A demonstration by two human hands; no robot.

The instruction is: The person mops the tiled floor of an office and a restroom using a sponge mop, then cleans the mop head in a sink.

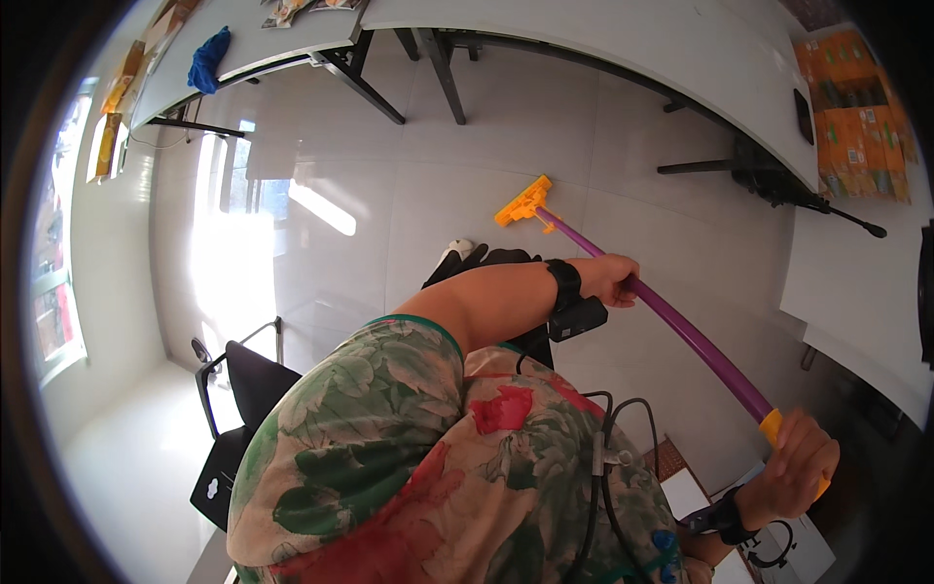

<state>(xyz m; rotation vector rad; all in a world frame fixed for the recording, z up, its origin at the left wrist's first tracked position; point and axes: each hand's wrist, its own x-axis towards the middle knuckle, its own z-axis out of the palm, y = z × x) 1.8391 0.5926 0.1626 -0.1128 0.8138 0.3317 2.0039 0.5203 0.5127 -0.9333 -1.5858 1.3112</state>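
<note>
Fingers of left hand and right hand clasp a purple-handled mop; orange packages bear a pale label.

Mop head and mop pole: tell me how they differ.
The mop head is yellow; the mop pole is mostly purple. The mop head is short and blocky, the mop pole long and slim. The left hand and right hand grip the mop pole; neither touches the mop head. They join as one mop.

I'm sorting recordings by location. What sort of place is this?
Probably an office or workroom, though I can't be certain: there are long pale tables with dark legs, a black chair and orange packages at the right.
</note>
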